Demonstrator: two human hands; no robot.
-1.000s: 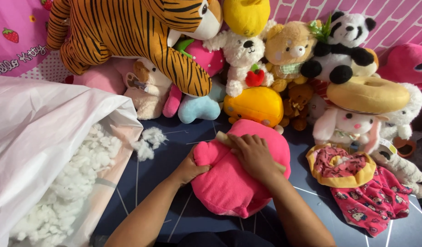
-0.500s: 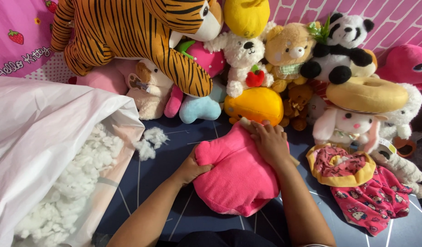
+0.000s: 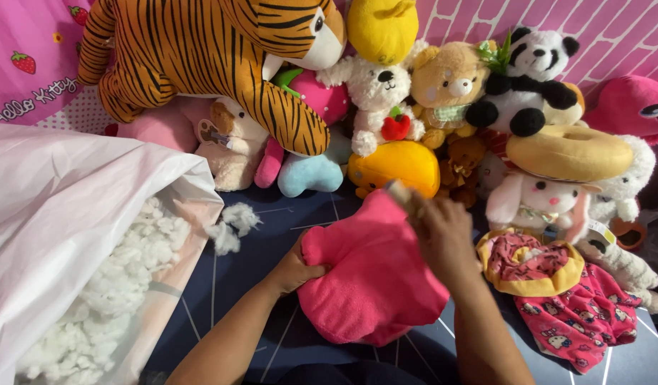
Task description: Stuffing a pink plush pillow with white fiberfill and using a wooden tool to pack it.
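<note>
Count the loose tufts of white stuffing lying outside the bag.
2. One tuft of stuffing lies by the bag's mouth; a second tuft sits just below it. More may be hidden under the bag.

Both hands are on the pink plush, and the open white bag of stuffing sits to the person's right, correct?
Not quite: the head view shows the white bag of stuffing on the person's left. The left hand and right hand are indeed on the pink plush.

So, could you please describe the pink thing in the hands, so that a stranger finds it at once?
Start at the big striped tiger at the back, then come down to the dark blue mat. In its middle lies a plump pink plush piece, gripped by both hands; unlike the toys around it, it shows no face.
</note>
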